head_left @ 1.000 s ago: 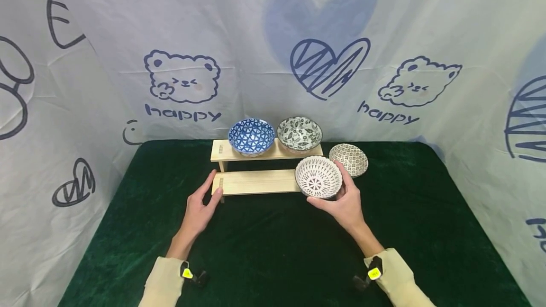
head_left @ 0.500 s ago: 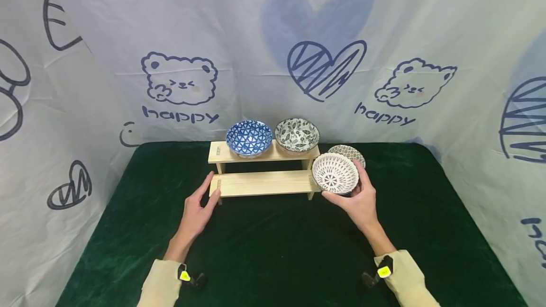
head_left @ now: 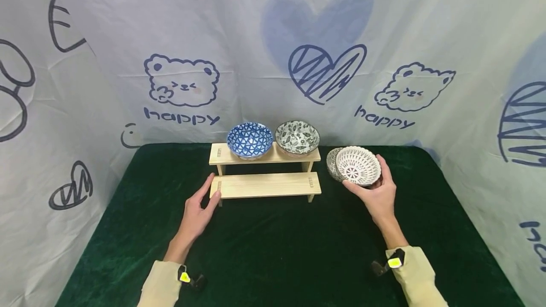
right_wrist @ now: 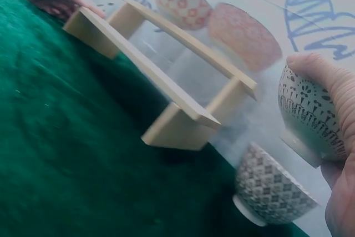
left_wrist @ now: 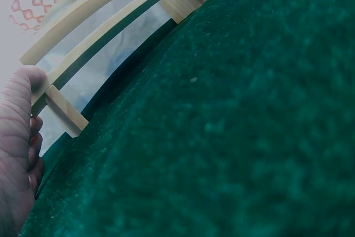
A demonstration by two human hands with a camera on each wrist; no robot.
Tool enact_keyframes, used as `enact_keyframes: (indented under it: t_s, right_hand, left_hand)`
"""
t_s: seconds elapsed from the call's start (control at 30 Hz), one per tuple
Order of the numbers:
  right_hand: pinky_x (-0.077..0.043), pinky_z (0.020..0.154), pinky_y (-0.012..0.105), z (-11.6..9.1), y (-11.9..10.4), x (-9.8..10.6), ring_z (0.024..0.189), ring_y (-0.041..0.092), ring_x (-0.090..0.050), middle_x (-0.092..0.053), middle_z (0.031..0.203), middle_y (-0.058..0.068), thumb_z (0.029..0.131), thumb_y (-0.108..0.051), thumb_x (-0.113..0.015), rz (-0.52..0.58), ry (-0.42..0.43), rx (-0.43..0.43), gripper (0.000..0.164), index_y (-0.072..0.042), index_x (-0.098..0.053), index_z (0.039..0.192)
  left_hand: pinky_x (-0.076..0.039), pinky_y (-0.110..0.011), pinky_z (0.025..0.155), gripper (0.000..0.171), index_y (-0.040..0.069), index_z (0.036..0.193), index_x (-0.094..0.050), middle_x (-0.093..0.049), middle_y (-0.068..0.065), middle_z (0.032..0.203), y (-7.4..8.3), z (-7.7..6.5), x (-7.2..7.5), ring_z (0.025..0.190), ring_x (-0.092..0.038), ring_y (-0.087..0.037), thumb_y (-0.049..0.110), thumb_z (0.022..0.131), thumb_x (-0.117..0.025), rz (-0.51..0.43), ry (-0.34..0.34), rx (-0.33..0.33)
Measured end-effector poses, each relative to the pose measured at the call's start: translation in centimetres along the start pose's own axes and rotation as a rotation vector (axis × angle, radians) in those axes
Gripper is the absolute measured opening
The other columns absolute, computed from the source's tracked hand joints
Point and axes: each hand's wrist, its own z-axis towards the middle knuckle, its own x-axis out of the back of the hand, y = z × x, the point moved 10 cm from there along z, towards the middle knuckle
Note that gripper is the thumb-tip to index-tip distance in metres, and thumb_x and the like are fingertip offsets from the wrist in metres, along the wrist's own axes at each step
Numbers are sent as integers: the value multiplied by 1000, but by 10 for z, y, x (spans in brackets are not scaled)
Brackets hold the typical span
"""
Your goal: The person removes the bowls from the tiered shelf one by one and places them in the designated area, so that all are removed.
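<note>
My right hand (head_left: 378, 199) grips a white bowl (head_left: 357, 166) with dark dash marks by its rim, thumb near and fingers at the far right side. In the right wrist view this bowl (right_wrist: 308, 109) is held up off the cloth. Partly hidden behind it, a bowl with a brown checked pattern (right_wrist: 272, 187) stands on the table. My left hand (head_left: 196, 214) holds the left end of a two-step wooden rack (head_left: 265, 185), its thumb (left_wrist: 32, 76) against the lower board. A blue bowl (head_left: 250, 140) and a leaf-patterned bowl (head_left: 297, 137) sit on the upper step.
Dark green cloth (head_left: 273, 250) covers the table. A pale curtain (head_left: 256, 27) with bear and heart drawings hangs behind it and along both sides. The rack's lower board carries no bowl.
My right hand has carried the white bowl rightward from the right end of the rack's lower step to in front of the checked bowl. My left hand has stayed on the rack.
</note>
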Motion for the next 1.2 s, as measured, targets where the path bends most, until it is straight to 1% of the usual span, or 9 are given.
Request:
enact_keyframes:
  t_s: [0.13, 0.27, 0.47, 0.57, 0.87, 1.07, 1.2]
  right_hand:
    - [-40, 115, 20, 9, 5, 15, 144, 26, -44, -43, 161, 10, 75, 6, -90, -7, 38, -4, 106, -11, -33, 162]
    - [-40, 116, 22, 17, 13, 27, 144, 24, -44, -42, 161, 9, 76, 4, -90, -9, 69, -25, 105, -13, -32, 162]
    - [-40, 119, 33, 25, 24, 41, 144, 26, -44, -41, 162, 9, 76, -1, -91, -50, 112, -34, 107, -15, -30, 163]
    - [-41, 119, 36, 28, 30, 49, 143, 26, -45, -42, 161, 8, 75, -2, -92, -54, 143, -35, 108, -15, -31, 163]
    - [-41, 118, 33, 36, 48, 66, 140, 21, -45, -44, 159, 8, 73, 0, -93, -37, 234, -65, 107, -16, -34, 161]
    - [-38, 120, 31, 37, 59, 75, 139, 20, -46, -46, 158, 8, 73, -8, -95, -65, 280, -101, 104, -16, -37, 160]
    - [-32, 124, 32, 38, 71, 78, 143, 20, -43, -43, 160, 8, 76, -17, -95, -108, 299, -154, 103, -18, -36, 160]
  left_hand:
    - [-29, -60, 123, 62, 12, 162, -40, -39, -8, 166, 0, 0, -1, 152, -38, -31, 32, 107, -61, -4, 3, -2]
    - [-29, -60, 123, 63, 12, 162, -40, -39, -7, 166, 0, -1, 0, 153, -38, -30, 32, 107, -62, -6, 3, 1]
    - [-29, -60, 123, 62, 13, 162, -39, -38, -8, 167, -1, 0, 0, 153, -37, -29, 33, 107, -61, 1, 2, 8]
    - [-28, -60, 123, 62, 12, 162, -39, -38, -8, 167, -2, 0, -1, 153, -37, -30, 33, 108, -60, 2, 0, 11]
    - [-28, -61, 123, 62, 12, 162, -39, -38, -6, 167, -1, 0, -1, 153, -37, -31, 32, 107, -61, -7, 4, 12]
    - [-28, -62, 123, 62, 12, 162, -39, -38, -7, 167, -1, 0, -1, 153, -37, -32, 32, 108, -60, -3, 3, 14]
    - [-28, -61, 123, 62, 12, 162, -39, -38, -6, 167, -1, 0, -1, 153, -37, -32, 32, 108, -60, -7, 3, 15]
